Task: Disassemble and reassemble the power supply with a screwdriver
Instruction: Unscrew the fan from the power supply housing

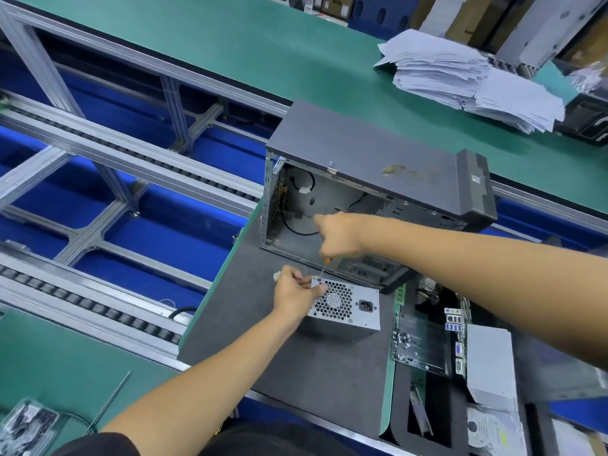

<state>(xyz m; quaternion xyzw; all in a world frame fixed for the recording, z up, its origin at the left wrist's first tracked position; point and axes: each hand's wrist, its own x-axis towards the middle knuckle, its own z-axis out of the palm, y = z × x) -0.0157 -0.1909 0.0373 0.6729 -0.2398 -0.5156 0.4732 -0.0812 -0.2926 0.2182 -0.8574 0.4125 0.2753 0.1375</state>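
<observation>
Left hand (293,298) grips power supply (342,311) corner; right hand (339,234) holds screwdriver (324,268). Rigid metal box, likely heavy; hold by edges.

A grey metal power supply box (345,312) with a honeycomb fan grille is being steadied on the dark grey mat (250,320) by the left hand (294,296), while a thin-shafted screwdriver (323,269) is being held at its top corner by the right hand (340,235).
</observation>
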